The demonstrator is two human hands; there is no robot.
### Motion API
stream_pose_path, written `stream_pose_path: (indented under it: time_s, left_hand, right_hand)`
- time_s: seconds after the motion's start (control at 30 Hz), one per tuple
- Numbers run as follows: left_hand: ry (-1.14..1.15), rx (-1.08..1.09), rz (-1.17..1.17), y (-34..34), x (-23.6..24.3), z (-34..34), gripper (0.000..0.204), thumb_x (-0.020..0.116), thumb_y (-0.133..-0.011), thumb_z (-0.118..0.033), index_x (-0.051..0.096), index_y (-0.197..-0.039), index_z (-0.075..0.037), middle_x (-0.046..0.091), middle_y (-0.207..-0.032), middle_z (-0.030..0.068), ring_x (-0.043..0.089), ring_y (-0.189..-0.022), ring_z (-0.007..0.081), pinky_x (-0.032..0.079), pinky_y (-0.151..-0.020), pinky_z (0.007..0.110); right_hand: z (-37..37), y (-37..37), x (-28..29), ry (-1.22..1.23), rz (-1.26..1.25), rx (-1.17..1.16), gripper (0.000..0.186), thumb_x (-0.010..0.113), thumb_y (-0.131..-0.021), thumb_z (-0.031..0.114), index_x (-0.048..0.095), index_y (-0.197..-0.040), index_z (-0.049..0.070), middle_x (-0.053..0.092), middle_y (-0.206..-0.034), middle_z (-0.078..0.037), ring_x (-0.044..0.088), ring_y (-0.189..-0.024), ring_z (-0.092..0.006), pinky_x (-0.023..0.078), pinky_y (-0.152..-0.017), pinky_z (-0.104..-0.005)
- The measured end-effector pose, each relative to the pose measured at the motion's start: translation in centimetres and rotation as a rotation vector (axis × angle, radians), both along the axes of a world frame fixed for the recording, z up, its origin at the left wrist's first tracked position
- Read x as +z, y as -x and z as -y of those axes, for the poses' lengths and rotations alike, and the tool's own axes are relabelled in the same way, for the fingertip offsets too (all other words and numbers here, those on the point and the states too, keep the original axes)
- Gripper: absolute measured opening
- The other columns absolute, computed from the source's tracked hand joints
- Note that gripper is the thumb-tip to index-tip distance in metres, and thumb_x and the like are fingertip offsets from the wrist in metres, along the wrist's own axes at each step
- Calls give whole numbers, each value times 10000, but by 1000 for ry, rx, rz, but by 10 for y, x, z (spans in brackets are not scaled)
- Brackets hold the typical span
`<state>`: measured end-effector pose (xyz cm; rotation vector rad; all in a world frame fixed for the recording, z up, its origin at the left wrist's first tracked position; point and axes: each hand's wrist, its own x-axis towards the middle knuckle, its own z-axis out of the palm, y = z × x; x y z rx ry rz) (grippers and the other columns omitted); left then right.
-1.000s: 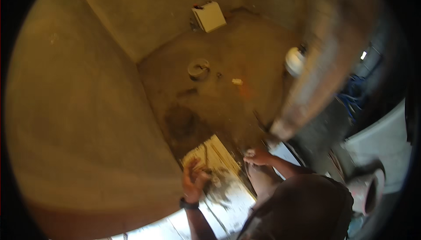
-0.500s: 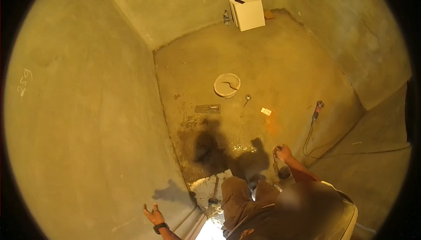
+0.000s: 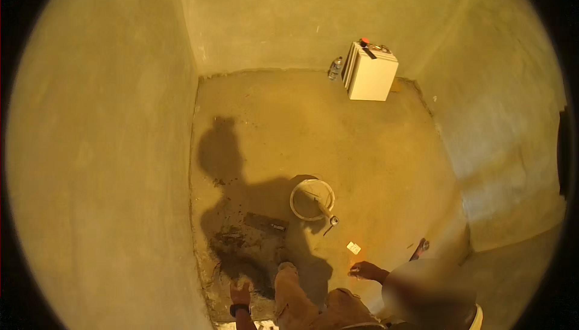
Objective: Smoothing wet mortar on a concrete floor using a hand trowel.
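At lower left-centre, the left hand's [image 3: 240,294] grip was spread wide. At lower centre-right, the right hand's [image 3: 366,271] grip state could not be determined. The flat trowel [image 3: 259,220] lay on the floor [image 3: 374,149], left of frame centre.

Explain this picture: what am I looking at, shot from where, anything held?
No robot here: these are a person's bare hands, the left hand with a dark wristband and the right hand. The camera, the left of two fisheyes worn on the head, looks down. On the floor are a round bucket, a flat trowel and a small white piece; pale panels and a bottle are near the far wall. The left looks open and empty; the right is unclear.
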<state>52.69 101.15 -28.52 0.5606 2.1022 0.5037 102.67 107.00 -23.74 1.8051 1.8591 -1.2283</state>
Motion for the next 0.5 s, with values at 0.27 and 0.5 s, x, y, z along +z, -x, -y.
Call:
stream_pose_path:
  time_s: [0.27, 0.5]
  left_hand:
    - [-257, 131, 447, -44, 89, -128, 515, 705, -878, -171, 509, -1323, 0, 637, -1178, 117, 648, -1026, 180, 535, -861, 310]
    - [290, 39, 31, -47, 1, 87, 440, 632, -950, -256, 514, -1306, -25, 645, -1197, 168, 653, -1025, 251, 549, -829, 404]
  right_hand:
    - [-281, 43, -16, 16, -96, -637, 508, 693, -831, 451, 670, -1043, -11, 711, -955, -204, 686, -928, -341, 523, -866, -417]
    - [-376, -6, -212, -271, 374, -659, 946, 698, -812, 557, 360, -1415, -89, 393, -1440, -329, 383, -1364, -419, 366, -1091, -447]
